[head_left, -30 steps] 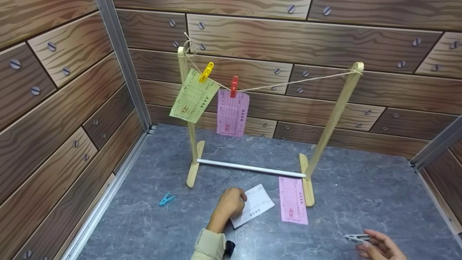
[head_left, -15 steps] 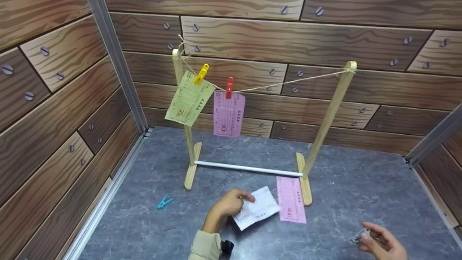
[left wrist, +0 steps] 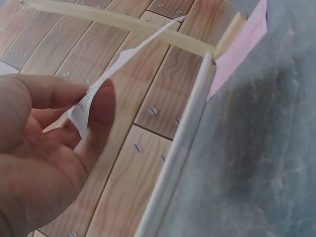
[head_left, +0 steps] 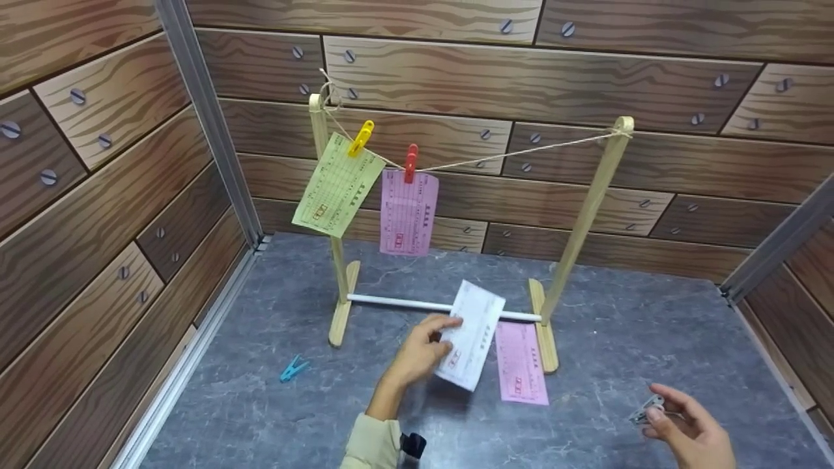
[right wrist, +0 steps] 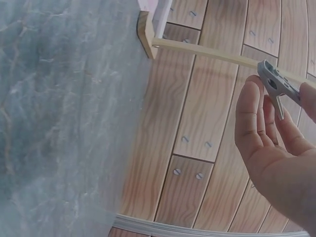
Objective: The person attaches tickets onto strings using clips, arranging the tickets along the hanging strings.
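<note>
My left hand [head_left: 420,352] pinches a white printed slip [head_left: 475,329] by its left edge, raised off the table in front of the white rod. The left wrist view shows the slip [left wrist: 116,66] nearly edge-on between thumb and fingers. At the lower right, my right hand [head_left: 690,426] holds a grey clothespin [head_left: 647,409] between thumb and fingertips; the clothespin [right wrist: 276,84] also shows in the right wrist view. From the string [head_left: 515,153] hang a green slip [head_left: 340,185] under a yellow clothespin [head_left: 361,138] and a pink slip [head_left: 409,215] under a red clothespin [head_left: 410,163].
The string spans two wooden posts, the right post [head_left: 586,221] and the left post [head_left: 340,270], joined low down by a white rod [head_left: 397,303]. A second pink slip [head_left: 521,365] lies by the right foot. A blue clothespin [head_left: 294,369] lies on the table at left.
The left hand has lifted the white slip off the table and turned it more upright, towards the rod. In the right hand, the grey clothespin has been turned. The camera view has shifted slightly.
</note>
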`<state>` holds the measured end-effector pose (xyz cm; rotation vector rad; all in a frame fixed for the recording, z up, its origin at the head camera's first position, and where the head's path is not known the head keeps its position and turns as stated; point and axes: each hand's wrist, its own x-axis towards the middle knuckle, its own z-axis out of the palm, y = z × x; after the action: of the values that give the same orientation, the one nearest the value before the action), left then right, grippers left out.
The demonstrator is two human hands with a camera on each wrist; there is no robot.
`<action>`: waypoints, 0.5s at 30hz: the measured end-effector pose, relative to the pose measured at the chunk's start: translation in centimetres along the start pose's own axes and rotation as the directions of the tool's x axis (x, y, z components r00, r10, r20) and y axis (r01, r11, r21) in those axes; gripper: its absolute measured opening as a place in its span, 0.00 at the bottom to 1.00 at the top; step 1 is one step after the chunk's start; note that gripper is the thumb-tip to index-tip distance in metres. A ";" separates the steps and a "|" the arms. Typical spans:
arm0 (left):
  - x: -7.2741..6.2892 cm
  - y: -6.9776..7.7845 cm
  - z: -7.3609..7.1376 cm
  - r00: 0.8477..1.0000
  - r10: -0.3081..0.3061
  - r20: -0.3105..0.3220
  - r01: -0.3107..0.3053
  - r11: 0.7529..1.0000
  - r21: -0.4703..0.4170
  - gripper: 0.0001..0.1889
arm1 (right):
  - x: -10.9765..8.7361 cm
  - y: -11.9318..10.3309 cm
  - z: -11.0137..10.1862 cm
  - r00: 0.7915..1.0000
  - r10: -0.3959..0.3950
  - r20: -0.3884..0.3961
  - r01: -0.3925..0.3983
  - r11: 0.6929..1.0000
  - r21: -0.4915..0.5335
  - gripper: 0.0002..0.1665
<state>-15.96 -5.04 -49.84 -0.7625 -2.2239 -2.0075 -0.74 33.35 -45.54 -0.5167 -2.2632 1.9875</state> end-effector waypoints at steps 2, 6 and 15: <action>0.5 0.5 -0.1 0.999 0.045 -0.019 -0.046 0.999 -0.014 0.24 | 0.0 -0.2 0.1 1.000 -0.023 0.002 0.023 0.999 0.025 0.17; 1.5 1.8 -0.3 0.994 0.100 -0.043 -0.102 0.994 -0.040 0.24 | 0.1 -0.7 0.4 0.998 -0.065 0.014 0.064 0.997 0.054 0.17; 2.3 8.7 -0.9 0.988 0.153 -0.015 -0.153 0.988 -0.037 0.22 | 0.3 -1.6 0.7 0.989 -0.138 0.054 0.135 0.990 0.051 0.23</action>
<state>-14.90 -4.85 -40.87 -0.8925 -2.0575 -1.9812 -1.55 32.62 -44.08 -0.2958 -2.2120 2.0072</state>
